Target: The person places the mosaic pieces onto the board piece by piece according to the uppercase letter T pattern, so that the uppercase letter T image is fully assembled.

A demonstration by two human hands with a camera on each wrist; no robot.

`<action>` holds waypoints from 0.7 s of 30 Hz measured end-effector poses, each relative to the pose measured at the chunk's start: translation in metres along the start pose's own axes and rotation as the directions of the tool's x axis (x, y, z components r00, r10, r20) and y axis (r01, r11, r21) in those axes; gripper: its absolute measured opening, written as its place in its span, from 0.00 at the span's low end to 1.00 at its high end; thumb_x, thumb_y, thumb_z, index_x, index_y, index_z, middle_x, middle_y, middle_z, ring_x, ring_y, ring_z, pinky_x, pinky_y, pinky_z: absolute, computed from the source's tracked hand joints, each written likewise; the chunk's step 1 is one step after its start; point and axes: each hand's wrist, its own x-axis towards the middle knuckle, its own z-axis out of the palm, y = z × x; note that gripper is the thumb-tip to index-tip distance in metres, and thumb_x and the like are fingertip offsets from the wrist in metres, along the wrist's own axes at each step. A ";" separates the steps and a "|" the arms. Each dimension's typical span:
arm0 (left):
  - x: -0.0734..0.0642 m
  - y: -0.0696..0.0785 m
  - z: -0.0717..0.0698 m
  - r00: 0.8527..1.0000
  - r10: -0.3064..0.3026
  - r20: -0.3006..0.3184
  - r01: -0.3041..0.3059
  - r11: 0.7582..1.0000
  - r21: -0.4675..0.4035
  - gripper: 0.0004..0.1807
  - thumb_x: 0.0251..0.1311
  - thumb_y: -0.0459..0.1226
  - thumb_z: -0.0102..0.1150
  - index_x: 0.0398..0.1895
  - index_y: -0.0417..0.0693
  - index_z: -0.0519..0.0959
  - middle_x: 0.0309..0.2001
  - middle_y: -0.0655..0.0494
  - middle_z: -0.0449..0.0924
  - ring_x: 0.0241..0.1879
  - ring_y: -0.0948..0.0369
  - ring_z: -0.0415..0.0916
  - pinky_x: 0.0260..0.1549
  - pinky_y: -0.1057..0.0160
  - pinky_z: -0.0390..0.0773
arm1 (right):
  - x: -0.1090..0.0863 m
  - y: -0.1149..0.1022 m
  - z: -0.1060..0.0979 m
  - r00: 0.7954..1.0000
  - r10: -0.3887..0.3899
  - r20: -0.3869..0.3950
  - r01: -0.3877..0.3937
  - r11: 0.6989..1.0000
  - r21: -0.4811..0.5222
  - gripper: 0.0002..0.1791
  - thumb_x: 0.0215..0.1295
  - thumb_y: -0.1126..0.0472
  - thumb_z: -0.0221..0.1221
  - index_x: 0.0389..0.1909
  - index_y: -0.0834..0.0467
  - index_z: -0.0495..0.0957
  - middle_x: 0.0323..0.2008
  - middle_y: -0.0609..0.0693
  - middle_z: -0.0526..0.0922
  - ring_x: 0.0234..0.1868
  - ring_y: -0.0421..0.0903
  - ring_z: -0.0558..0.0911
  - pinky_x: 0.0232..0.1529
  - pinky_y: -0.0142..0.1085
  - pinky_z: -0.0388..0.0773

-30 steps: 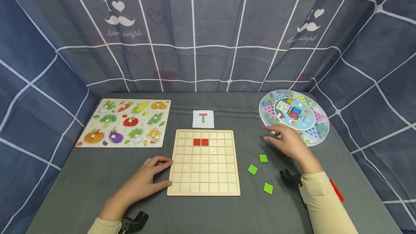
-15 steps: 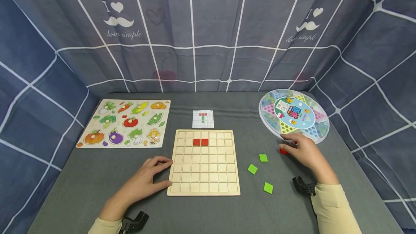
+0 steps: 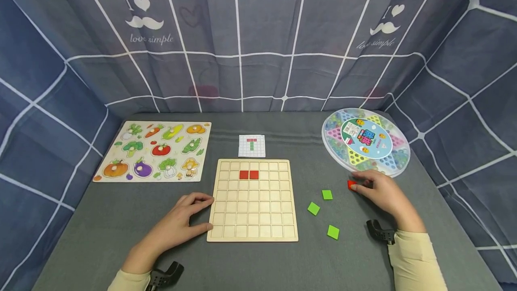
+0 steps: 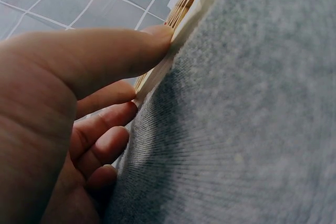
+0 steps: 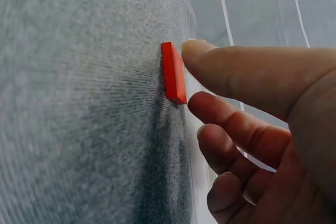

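Observation:
In the head view, a pale wooden grid board (image 3: pixel 254 210) lies in the middle of the table, two red tiles (image 3: pixel 248 174) side by side in its upper part. My left hand (image 3: pixel 175 223) rests its thumb and fingertips against the board's left edge; the left wrist view shows the thumb (image 4: pixel 131 51) at that rim. My right hand (image 3: pixel 381 194) is at a loose red tile (image 3: pixel 351 185) lying flat on the cloth. In the right wrist view, thumb and index finger are at two corners of that tile (image 5: pixel 173 74), without a visible firm grip.
Several things surround the board: three loose green tiles (image 3: pixel 313 209) to its right, a small pattern card (image 3: pixel 251 146) behind it, a vegetable puzzle board (image 3: pixel 151 152) at the back left. A round game box (image 3: pixel 365 140) stands just beyond my right hand.
My right hand has moved right and toward me from beside the round box to the loose red tile, which was mostly hidden. My left hand has stayed at the board's edge.

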 end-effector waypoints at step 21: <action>0.001 -0.001 0.001 1.000 -0.002 -0.003 0.002 1.000 0.013 0.35 0.55 0.54 0.71 0.65 0.51 0.77 0.60 0.67 0.69 0.55 0.63 0.64 0.52 0.50 0.72 | 0.000 0.003 0.003 0.999 0.003 0.050 0.000 0.998 -0.061 0.17 0.56 0.61 0.72 0.47 0.60 0.86 0.34 0.45 0.82 0.33 0.42 0.74 0.34 0.40 0.71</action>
